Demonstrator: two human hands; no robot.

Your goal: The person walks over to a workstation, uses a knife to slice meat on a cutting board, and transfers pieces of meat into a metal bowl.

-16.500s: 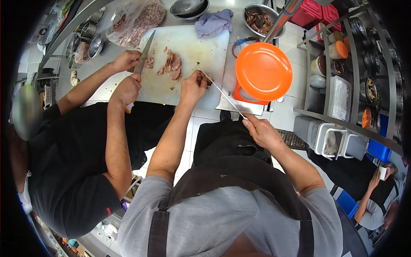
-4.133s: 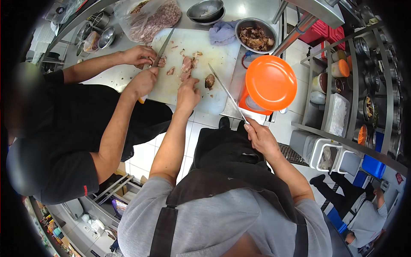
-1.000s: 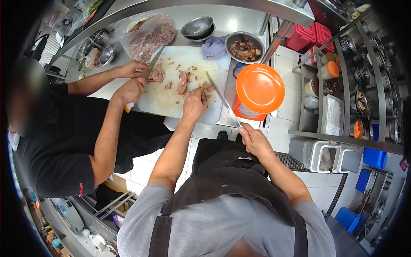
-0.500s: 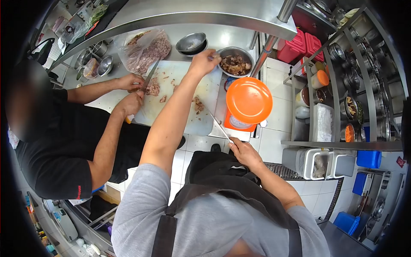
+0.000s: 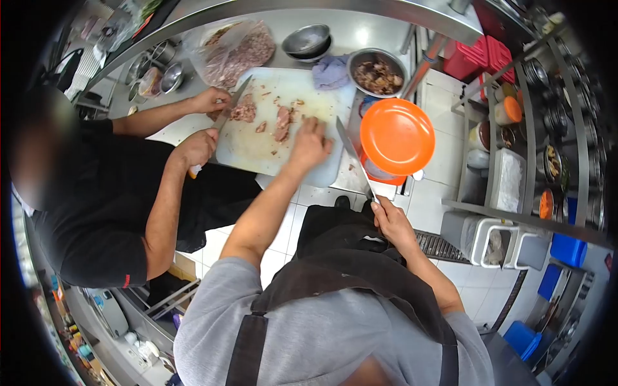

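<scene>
My left hand (image 5: pixel 311 147) is over the white cutting board (image 5: pixel 309 170), fingers apart and slightly blurred, just right of a strip of meat (image 5: pixel 282 123). It holds nothing that I can see. Off the board's right corner, my right hand (image 5: pixel 394 223) grips a knife (image 5: pixel 353 149) by its handle, blade pointing up and away. A co-worker's hands (image 5: pixel 205 132) on the left work a second knife (image 5: pixel 233 106) beside chopped meat (image 5: pixel 244 109) on the same board. Small scraps lie between the two piles.
Behind the board are a plastic bag of minced meat (image 5: pixel 244 58), stacked metal bowls (image 5: pixel 306 42), a purple cloth (image 5: pixel 331 72) and a bowl of browned meat pieces (image 5: pixel 378 76). An orange plate (image 5: pixel 398 136) sits on the right. A steel shelf edge (image 5: pixel 277 11) crosses overhead.
My left hand has come down from beside the bowl of browned meat to the board, its fingers now spread. My right hand still holds the knife, now tilted more upright. The view has shifted.
</scene>
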